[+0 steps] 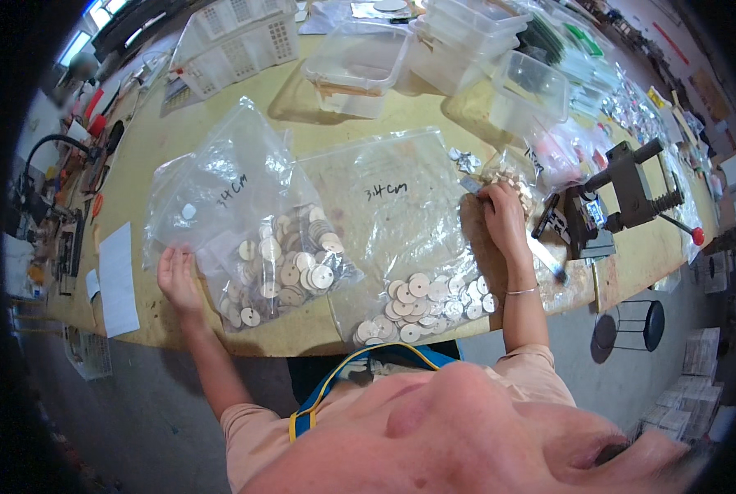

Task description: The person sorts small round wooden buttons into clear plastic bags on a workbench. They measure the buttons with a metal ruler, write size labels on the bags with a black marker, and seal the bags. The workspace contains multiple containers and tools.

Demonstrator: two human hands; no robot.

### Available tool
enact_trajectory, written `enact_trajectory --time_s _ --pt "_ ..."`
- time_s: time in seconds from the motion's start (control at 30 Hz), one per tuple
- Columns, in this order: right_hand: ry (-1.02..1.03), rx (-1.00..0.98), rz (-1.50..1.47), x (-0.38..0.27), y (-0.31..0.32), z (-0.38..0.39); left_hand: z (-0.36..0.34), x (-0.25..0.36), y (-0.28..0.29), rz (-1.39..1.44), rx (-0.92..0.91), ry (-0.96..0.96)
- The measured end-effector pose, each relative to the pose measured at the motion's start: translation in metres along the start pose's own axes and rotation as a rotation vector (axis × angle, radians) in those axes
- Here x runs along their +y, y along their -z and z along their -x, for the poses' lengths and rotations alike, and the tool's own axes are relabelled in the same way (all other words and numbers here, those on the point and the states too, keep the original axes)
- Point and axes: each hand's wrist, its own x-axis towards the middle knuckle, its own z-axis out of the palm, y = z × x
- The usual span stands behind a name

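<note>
My left hand [179, 278] is at the left edge of a clear plastic bag [207, 185], its fingers closed on that edge. Inside this bag, pale round discs [290, 259] with small holes gather towards the lower right. Beside it lies a second clear bag [401, 218], flat, with similar discs [417, 309] along its near end. My right hand [504, 216] rests at the far right of that bag, fingers bent down by a pile of small light-brown pieces [523, 188] in clear plastic. A small grey flat piece [470, 184] shows at its fingertips; what the fingers hold is hidden.
A hand press [619, 202] with a red-knobbed lever stands to the right. Clear plastic boxes [360, 62] and a white perforated basket [236, 45] line the back. White paper [118, 280] lies at left. A round stool [653, 325] stands on the floor at right.
</note>
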Motion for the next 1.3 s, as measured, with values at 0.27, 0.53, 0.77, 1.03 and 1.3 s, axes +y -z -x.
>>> enact_trajectory --time_s 0.27,0.53,0.77,1.03,1.3 --pt "-0.015 0.099 0.103 0.013 -0.012 -0.003 0.001 0.002 -0.002 0.014 -0.013 -0.016" --pt "0.017 0.074 -0.054 0.0 -0.018 -0.003 -0.002 0.0 0.0 0.024 -0.037 -0.005" --pt "0.046 0.06 -0.051 -0.002 -0.018 -0.003 -0.006 -0.005 0.007 0.022 -0.008 -0.001" --pt "0.041 0.039 -0.054 -0.004 -0.015 -0.004 -0.008 -0.003 0.008 0.027 -0.003 0.01" --pt "0.016 0.01 -0.058 -0.004 -0.014 -0.004 -0.013 -0.01 0.017 0.061 -0.044 0.011"
